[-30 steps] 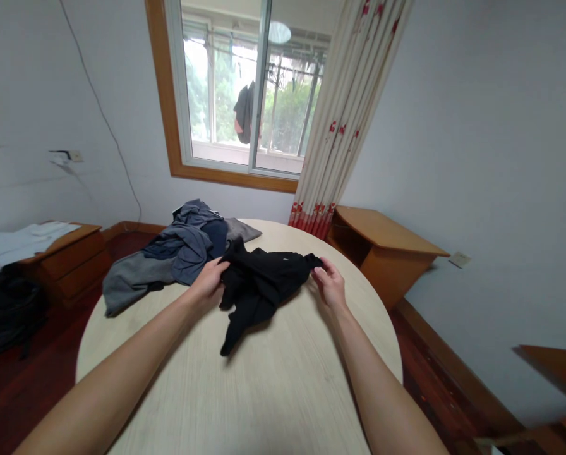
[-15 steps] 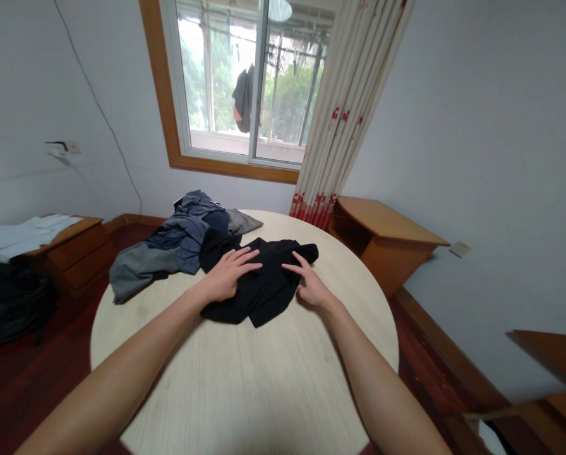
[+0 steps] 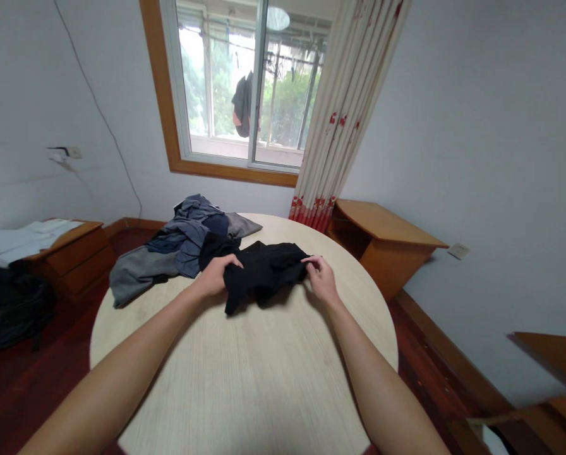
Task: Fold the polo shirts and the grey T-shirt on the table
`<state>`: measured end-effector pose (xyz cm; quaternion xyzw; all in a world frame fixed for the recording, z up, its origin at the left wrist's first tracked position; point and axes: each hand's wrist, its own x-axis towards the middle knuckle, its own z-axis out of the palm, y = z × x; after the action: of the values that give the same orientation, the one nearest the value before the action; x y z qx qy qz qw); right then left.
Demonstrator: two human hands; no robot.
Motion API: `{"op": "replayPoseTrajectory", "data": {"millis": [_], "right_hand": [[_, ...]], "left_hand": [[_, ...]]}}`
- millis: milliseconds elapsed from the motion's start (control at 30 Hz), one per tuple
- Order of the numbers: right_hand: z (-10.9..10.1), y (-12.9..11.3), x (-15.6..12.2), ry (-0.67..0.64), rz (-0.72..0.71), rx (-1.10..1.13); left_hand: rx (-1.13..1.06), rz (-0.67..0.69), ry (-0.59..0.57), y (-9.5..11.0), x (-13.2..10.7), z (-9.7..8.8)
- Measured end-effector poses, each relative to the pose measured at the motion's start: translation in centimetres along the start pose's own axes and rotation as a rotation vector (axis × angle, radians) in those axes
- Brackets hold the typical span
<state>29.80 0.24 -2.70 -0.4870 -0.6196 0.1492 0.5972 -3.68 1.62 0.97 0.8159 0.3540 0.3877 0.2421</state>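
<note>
A crumpled black garment [image 3: 264, 272] lies across the far half of the round table [image 3: 254, 373], its front edge lifted a little off the top. At its left side my left hand [image 3: 215, 275] is closed on the cloth, thumb on top and the other fingers mostly hidden. My right hand [image 3: 321, 281] pinches the garment's right end between thumb and fingers. The garment's exact kind cannot be made out from its folds. Just beyond my left hand, a pile of grey and blue clothes [image 3: 183, 237] rests against more black cloth.
A wooden desk [image 3: 391, 227] stands close to the table's right edge. To the left are a low drawer cabinet [image 3: 81, 259] with white sheets on it and a black backpack [image 3: 12, 303] on the floor. A curtain [image 3: 342, 120] hangs by the window behind the table.
Both hands were spread flat on the black garment; now they have closed on its left and right sides. The garment's front edge has risen and drawn away from me. The clothes pile is unchanged.
</note>
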Motion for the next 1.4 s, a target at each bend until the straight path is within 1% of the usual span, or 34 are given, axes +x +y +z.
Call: {"op": "replayPoseTrajectory", "data": {"millis": [33, 67, 100, 133, 167, 200, 233, 267, 300, 333, 400, 433, 467, 500, 567, 633, 700, 800, 900, 967, 1000, 1067, 1133, 1200, 1267, 1333, 1400], "right_hand": [[-0.5, 0.7, 0.4, 0.145, 0.06, 0.026], [-1.0, 1.5, 0.8, 0.25, 0.116, 0.059], [-1.5, 2.2, 1.2, 0.311, 0.164, 0.1], [-1.8, 2.8, 1.4, 0.334, 0.203, 0.14], [-2.0, 3.4, 1.5, 0.315, 0.231, 0.164], [-2.0, 3.7, 1.5, 0.272, 0.249, 0.172], [-1.9, 3.9, 1.4, 0.224, 0.258, 0.168], [-1.8, 3.8, 1.2, 0.164, 0.256, 0.153], [-1.6, 3.6, 1.0, 0.087, 0.238, 0.131], [-1.4, 3.1, 0.7, -0.007, 0.205, 0.102], [-1.1, 2.0, 0.1, -0.211, 0.122, 0.028], [-1.0, 1.4, -0.2, -0.312, 0.079, -0.021], [-1.0, 0.8, -0.4, -0.398, 0.044, -0.074], [-0.9, 0.2, -0.6, -0.459, 0.019, -0.127], [-0.8, -0.5, -0.7, -0.538, -0.019, -0.241], [-0.5, -0.7, -0.7, -0.581, -0.047, -0.36], [-0.3, -0.7, -0.5, -0.594, -0.058, -0.451], [-0.6, -0.5, -0.2, -0.562, -0.058, -0.454], [-1.3, -0.6, 0.1, -0.464, -0.076, -0.34], [-1.8, -0.7, 0.1, -0.427, -0.069, -0.274], [-1.8, -0.8, 0.1, -0.435, -0.053, -0.256], [-1.6, -0.9, -0.2, -0.506, -0.039, -0.254], [-1.0, -0.9, -0.5, -0.6, -0.065, -0.307], [-0.4, -1.0, -0.6, -0.683, -0.099, -0.399], [-0.2, -1.1, -0.5, -0.731, -0.095, -0.473], [-0.2, -1.1, -0.3, -0.739, -0.089, -0.489], [-0.4, -1.1, -0.1, -0.722, -0.09, -0.477]], "left_hand": [[-0.045, -0.065, 0.144, -0.7, 0.2, -0.7], [-0.077, -0.125, 0.277, -1.4, 0.3, -1.4], [-0.101, -0.179, 0.391, -2.1, 0.5, -2.1], [-0.121, -0.224, 0.48, -2.7, 0.6, -2.7], [-0.14, -0.258, 0.54, -3.2, 0.7, -3.3], [-0.153, -0.276, 0.572, -3.7, 0.8, -3.7], [-0.152, -0.274, 0.566, -3.9, 0.7, -4.0], [-0.132, -0.248, 0.518, -4.0, 0.7, -4.1], [-0.09, -0.199, 0.428, -3.9, 0.5, -4.2], [-0.034, -0.134, 0.303, -3.6, 0.3, -4.2], [0.091, 0.002, 0.007, -2.8, 0.0, -4.1], [0.153, 0.051, -0.125, -2.4, -0.1, -4.0], [0.212, 0.077, -0.232, -2.0, -0.3, -3.9], [0.265, 0.082, -0.321, -1.7, -0.3, -3.8], [0.367, 0.041, -0.459, -1.3, -0.4, -3.5], [0.455, -0.016, -0.545, -1.3, -0.4, -3.1], [0.523, -0.041, -0.555, -1.4, -0.3, -2.7], [0.516, -0.039, -0.456, -1.4, -0.2, -2.5], [0.329, -0.076, -0.318, -0.9, -0.1, -3.3], [0.177, -0.103, -0.203, -0.5, 0.0, -4.1], [0.119, -0.109, -0.143, -0.4, 0.1, -4.5], [0.068, -0.118, -0.043, -0.2, 0.2, -5.0], [0.077, -0.117, -0.005, -0.2, 0.2, -5.1], [0.112, -0.098, -0.059, -0.4, 0.1, -4.8], [0.202, -0.058, -0.186, -0.4, -0.2, -4.2], [0.372, -0.027, -0.337, -0.1, -0.5, -3.4], [0.553, -0.002, -0.438, 0.4, -0.7, -2.4]]}}
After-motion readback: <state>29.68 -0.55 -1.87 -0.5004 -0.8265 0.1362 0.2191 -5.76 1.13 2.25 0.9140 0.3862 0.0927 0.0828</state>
